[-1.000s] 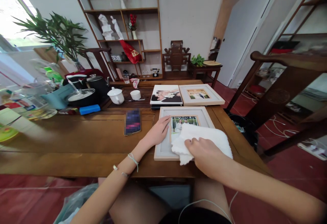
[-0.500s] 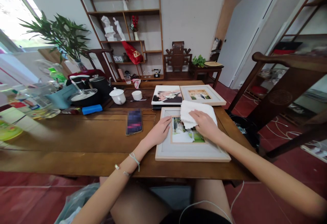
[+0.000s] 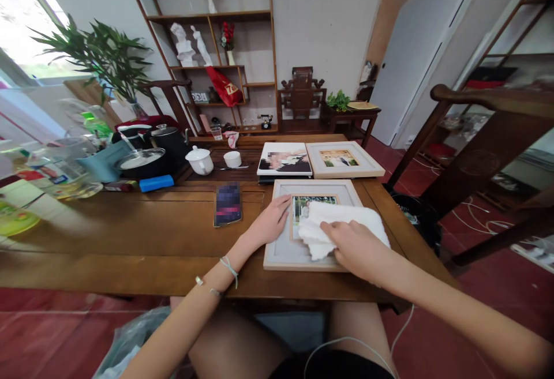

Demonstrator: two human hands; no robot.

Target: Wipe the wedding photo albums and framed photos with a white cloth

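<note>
A light wooden picture frame [image 3: 281, 249] with a photo lies flat on the wooden table [image 3: 130, 235] in front of me. My left hand [image 3: 270, 223] rests flat on the frame's left side, fingers stretched out, holding it down. My right hand [image 3: 357, 243] presses a white cloth [image 3: 341, 220] onto the lower right of the frame, fingers curled over the cloth. The cloth covers most of the photo.
Two more framed pictures [image 3: 344, 160] lie behind it. A phone [image 3: 228, 204] lies left of my left hand. Kettle, pots, white teapot [image 3: 201, 161] and cup stand at the left. A wooden chair [image 3: 489, 154] stands to the right.
My right hand has dragged the cloth from the frame's upper part back down toward me, to the lower right. The left hand has stayed in place.
</note>
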